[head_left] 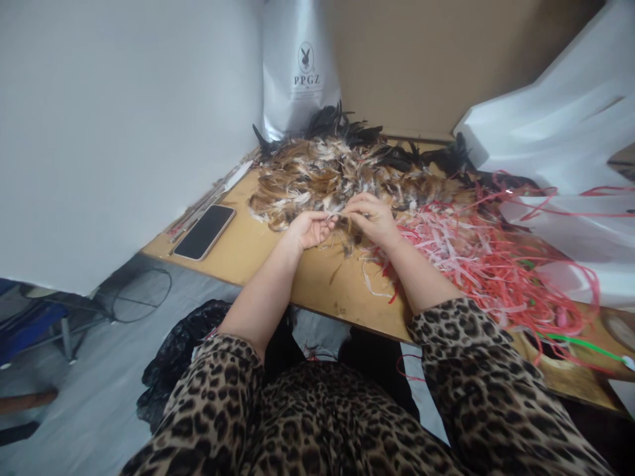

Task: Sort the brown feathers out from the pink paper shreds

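Note:
Palm up over the table's middle, my left hand has its fingers curled and closed on a small feather. My right hand comes from the other side, thumb and fingertips pinched on the same feather's thin end. Fine detail between the fingertips is blurred. Just beyond both hands spreads a large pile of brown and white feathers, with black feathers along its far side. Beside my right forearm lies a heap of red and pale pink ribbon strips.
A phone lies on the wooden table at left. A white printed bag stands behind the feathers. White plastic sheeting hangs at right, near a green strip. A black plastic bag is below the table edge.

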Available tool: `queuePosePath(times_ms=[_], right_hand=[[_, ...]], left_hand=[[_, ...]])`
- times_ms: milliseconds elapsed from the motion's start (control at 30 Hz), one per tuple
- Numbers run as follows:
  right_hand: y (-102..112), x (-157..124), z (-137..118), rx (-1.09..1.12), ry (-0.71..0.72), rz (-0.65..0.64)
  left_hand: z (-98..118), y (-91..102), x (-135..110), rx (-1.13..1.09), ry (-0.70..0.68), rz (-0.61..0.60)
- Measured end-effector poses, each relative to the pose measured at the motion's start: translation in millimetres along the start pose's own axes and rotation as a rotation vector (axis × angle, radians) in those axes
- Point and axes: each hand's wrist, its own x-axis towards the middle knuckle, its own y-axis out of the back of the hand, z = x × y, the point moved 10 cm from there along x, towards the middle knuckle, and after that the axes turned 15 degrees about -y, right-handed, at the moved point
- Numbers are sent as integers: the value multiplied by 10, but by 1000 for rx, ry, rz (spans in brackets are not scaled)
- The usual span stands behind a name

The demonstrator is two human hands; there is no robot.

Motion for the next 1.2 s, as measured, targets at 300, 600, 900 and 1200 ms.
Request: queuePosePath(times_ms=[300, 600, 900, 1200], right_hand=[[-31, 1, -78, 14, 26, -76], [-52, 4, -5, 14, -47, -100], [-91, -26, -108, -109, 40, -146], [-186, -76, -151, -280, 184, -190]], left_hand=[[17, 38, 26, 45, 4, -15], [37, 87, 40, 153, -36, 32], [72, 109, 50, 150, -60, 44], [82, 122, 57, 169, -76, 60]])
